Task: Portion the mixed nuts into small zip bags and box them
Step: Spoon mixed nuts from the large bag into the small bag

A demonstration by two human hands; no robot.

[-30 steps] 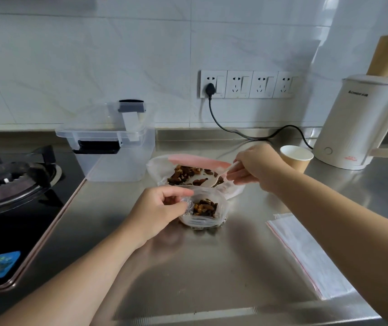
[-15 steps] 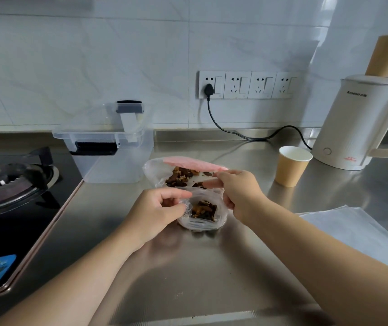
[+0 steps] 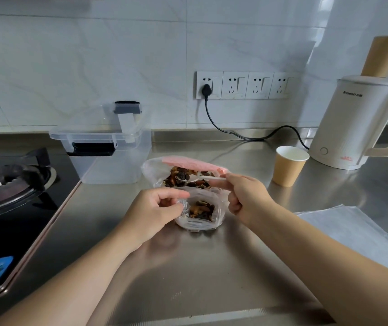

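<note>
A small clear zip bag [image 3: 200,214] stands on the steel counter with dark mixed nuts inside. My left hand [image 3: 151,211] pinches the bag's left rim and holds its mouth apart. Behind it lies a larger clear bag [image 3: 155,171] with a pink top strip, full of mixed nuts. My right hand [image 3: 244,196] holds a white plastic spoon [image 3: 202,178] whose bowl rests among the nuts in the large bag. A clear plastic box [image 3: 113,158] with a lid laid across its top and black latches stands at the back left.
A gas hob [image 3: 7,184] takes up the left side. A brown paper cup [image 3: 288,168] and a white electric kettle [image 3: 353,123] stand at the right, its black cord running to the wall sockets. Flat clear bags [image 3: 353,231] lie at the right.
My right hand came toward me over the small bag, then went back with the spoon into the large bag. My left hand has kept its hold on the small bag.
</note>
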